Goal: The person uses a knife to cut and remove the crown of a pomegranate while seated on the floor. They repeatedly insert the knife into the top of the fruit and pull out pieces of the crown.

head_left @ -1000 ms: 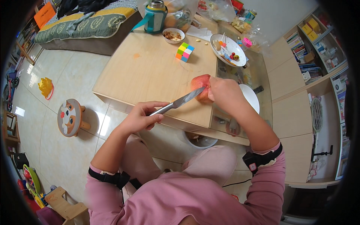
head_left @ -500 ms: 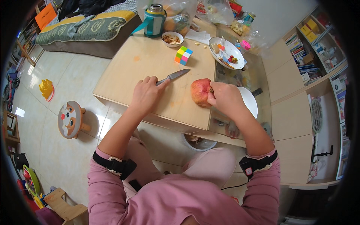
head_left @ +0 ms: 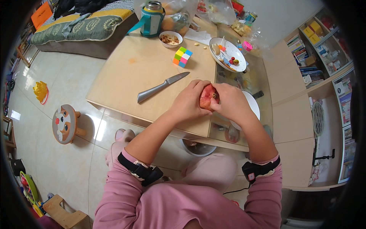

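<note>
A red pomegranate (head_left: 207,97) is gripped between both hands over the near edge of the light wooden table (head_left: 129,72). My left hand (head_left: 189,101) wraps its left side and my right hand (head_left: 230,102) wraps its right side, thumbs pressed on top. A steel knife (head_left: 161,87) lies flat on the table to the left of my hands, blade pointing away to the right. No hand touches it.
A colourful puzzle cube (head_left: 182,56), a small bowl (head_left: 170,38), a teal can (head_left: 151,18) and a white plate of snacks (head_left: 228,54) stand farther back. Another white plate (head_left: 252,107) lies under my right hand. A small round stool (head_left: 65,124) stands on the tiled floor at left.
My left hand laid the knife down on the table and moved right onto the pomegranate. Both hands now grip the fruit together.
</note>
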Motion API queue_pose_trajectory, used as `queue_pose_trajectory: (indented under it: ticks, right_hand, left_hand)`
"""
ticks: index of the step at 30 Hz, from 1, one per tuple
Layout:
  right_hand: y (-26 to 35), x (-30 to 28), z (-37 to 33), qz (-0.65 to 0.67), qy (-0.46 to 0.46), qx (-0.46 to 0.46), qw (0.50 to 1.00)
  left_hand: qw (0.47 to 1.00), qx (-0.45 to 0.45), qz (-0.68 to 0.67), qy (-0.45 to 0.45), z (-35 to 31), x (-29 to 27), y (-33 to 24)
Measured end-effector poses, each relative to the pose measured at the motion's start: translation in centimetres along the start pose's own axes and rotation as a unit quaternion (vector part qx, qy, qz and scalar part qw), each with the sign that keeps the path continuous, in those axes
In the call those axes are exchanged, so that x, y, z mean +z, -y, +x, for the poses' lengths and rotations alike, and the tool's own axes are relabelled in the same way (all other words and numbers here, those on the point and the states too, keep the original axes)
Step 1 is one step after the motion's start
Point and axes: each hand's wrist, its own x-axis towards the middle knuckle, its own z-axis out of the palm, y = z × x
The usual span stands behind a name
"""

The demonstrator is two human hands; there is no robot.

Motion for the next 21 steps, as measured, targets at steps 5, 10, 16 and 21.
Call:
queue_pose_trajectory:
  ticks: [5,10,16,21]
  right_hand:
    - [-0.5,0.0,0.2,-0.003,0.009,-0.022,1.000]
    - [-0.9,0.4,0.0,-0.023,0.006,-0.047,0.999]
    - [-1.3,0.5,-0.1,0.003,-0.022,-0.052,0.998]
    - [-1.4,0.1,-0.4,0.027,-0.017,-0.041,0.999]
  left_hand:
    - [1.000,0.004,-0.014,0.014,0.0,-0.4,-0.1]
    - [1.000,0.023,-0.012,-0.005,0.2,-0.1,0.2]
    - [0.999,0.014,-0.032,0.024,0.2,-0.3,0.6]
    - [0.999,0.024,-0.028,0.021,0.3,-0.4,0.6]
